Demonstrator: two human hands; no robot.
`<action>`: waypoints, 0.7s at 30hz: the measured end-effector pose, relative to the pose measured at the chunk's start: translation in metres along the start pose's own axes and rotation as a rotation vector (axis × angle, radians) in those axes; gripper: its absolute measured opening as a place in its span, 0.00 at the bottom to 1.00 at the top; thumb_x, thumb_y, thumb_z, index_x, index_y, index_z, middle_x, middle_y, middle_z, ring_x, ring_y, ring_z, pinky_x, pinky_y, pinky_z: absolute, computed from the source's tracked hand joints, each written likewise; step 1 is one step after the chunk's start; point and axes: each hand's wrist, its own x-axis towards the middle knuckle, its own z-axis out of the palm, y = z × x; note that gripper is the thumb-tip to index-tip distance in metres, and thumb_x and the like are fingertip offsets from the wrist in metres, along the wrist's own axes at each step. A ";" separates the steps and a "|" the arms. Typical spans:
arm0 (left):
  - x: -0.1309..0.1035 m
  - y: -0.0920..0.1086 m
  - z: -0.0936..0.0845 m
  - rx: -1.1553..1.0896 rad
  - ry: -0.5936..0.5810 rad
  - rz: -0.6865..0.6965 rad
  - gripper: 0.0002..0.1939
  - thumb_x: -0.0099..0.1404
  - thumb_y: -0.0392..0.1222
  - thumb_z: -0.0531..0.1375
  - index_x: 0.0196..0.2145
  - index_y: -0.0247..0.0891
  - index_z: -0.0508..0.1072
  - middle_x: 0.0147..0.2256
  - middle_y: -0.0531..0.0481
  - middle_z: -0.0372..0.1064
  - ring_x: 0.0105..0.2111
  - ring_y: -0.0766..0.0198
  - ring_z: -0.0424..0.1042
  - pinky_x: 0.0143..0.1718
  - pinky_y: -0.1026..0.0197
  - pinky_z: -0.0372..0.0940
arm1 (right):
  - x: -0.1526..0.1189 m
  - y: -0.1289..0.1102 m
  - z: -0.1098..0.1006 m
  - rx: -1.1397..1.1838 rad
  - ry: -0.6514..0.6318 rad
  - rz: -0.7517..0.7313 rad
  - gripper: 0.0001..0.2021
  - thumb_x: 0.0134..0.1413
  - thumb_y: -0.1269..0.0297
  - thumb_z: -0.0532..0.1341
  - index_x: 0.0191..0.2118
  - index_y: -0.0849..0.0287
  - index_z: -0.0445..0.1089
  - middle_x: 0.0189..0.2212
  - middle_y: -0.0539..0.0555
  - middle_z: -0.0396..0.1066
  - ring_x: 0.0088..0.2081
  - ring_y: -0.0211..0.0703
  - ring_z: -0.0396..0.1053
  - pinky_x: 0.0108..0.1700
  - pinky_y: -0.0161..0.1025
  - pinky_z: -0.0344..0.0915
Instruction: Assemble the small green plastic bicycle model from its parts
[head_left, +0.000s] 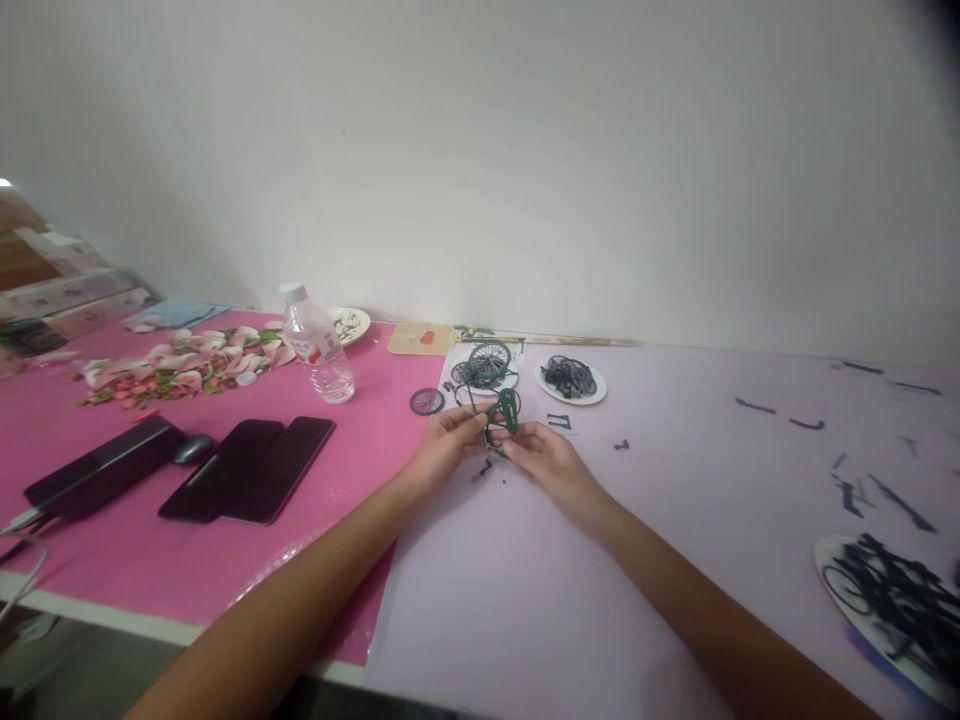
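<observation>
A small dark green model bicycle [508, 408] is held up between my two hands over the pale sheet. My left hand [452, 440] pinches it from the left, fingers closed. From the other side, my right hand [546, 458] grips its lower right part, thumb and fingertips together. One spoked wheel of the model shows at the far end, overlapping a white plate [513, 384] of dark parts behind it. Small black pieces [482, 470] lie just below the hands. A loose black wheel [427, 401] rests left of the model.
Another plate [602, 396] of wheels stands behind my right hand. A plate [825, 553] heaped with black parts is at the right edge, with loose black strips [902, 502] nearby. Leftward are a water bottle [324, 360], phones [277, 470], a black case [105, 468] and artificial petals [187, 360].
</observation>
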 end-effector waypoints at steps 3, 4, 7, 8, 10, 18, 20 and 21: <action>0.001 -0.002 -0.002 0.011 0.014 0.010 0.23 0.62 0.47 0.71 0.51 0.33 0.78 0.48 0.36 0.79 0.43 0.52 0.82 0.48 0.51 0.74 | 0.000 -0.001 -0.001 0.023 0.062 -0.026 0.26 0.47 0.50 0.75 0.46 0.55 0.67 0.35 0.51 0.77 0.35 0.42 0.75 0.36 0.39 0.70; 0.001 -0.003 -0.002 0.016 0.019 0.012 0.23 0.61 0.47 0.72 0.51 0.33 0.78 0.47 0.36 0.79 0.43 0.52 0.82 0.48 0.50 0.74 | 0.000 -0.001 -0.001 0.017 0.079 -0.039 0.26 0.47 0.50 0.75 0.47 0.55 0.67 0.34 0.51 0.77 0.36 0.44 0.75 0.38 0.40 0.71; 0.001 -0.004 -0.001 0.043 0.042 0.036 0.25 0.61 0.48 0.72 0.52 0.34 0.77 0.46 0.37 0.80 0.42 0.52 0.82 0.48 0.50 0.74 | -0.001 -0.002 -0.002 -0.042 0.115 -0.082 0.27 0.47 0.49 0.74 0.47 0.55 0.65 0.33 0.51 0.78 0.36 0.45 0.76 0.40 0.43 0.72; 0.000 -0.003 0.000 0.058 0.054 0.050 0.25 0.61 0.48 0.72 0.52 0.34 0.77 0.45 0.37 0.80 0.42 0.52 0.82 0.47 0.51 0.74 | -0.002 -0.002 -0.002 -0.067 0.127 -0.099 0.27 0.48 0.48 0.74 0.47 0.55 0.65 0.33 0.51 0.78 0.35 0.45 0.76 0.40 0.43 0.71; -0.002 -0.002 0.003 0.102 0.083 0.081 0.24 0.61 0.48 0.71 0.52 0.34 0.78 0.43 0.39 0.80 0.41 0.53 0.81 0.45 0.54 0.74 | -0.003 -0.002 -0.001 -0.111 0.166 -0.134 0.27 0.48 0.48 0.74 0.46 0.54 0.64 0.32 0.51 0.78 0.34 0.45 0.76 0.40 0.42 0.71; -0.009 -0.001 0.016 0.172 0.101 0.110 0.21 0.61 0.50 0.71 0.47 0.34 0.80 0.42 0.40 0.81 0.38 0.56 0.80 0.39 0.59 0.73 | -0.009 -0.009 0.005 -0.176 0.270 -0.246 0.25 0.49 0.48 0.73 0.43 0.53 0.63 0.32 0.52 0.77 0.35 0.46 0.75 0.38 0.42 0.69; -0.009 -0.001 0.016 0.181 0.118 0.097 0.21 0.61 0.50 0.71 0.47 0.34 0.80 0.43 0.40 0.81 0.38 0.56 0.80 0.39 0.59 0.73 | -0.010 -0.010 0.005 -0.201 0.284 -0.271 0.24 0.49 0.48 0.73 0.42 0.53 0.63 0.32 0.52 0.76 0.35 0.46 0.74 0.36 0.41 0.68; -0.009 -0.002 0.017 0.188 0.131 0.087 0.21 0.60 0.49 0.71 0.47 0.34 0.80 0.43 0.40 0.81 0.38 0.56 0.80 0.38 0.59 0.73 | -0.010 -0.010 0.005 -0.217 0.293 -0.283 0.23 0.49 0.49 0.73 0.42 0.53 0.63 0.32 0.52 0.76 0.35 0.46 0.73 0.36 0.40 0.67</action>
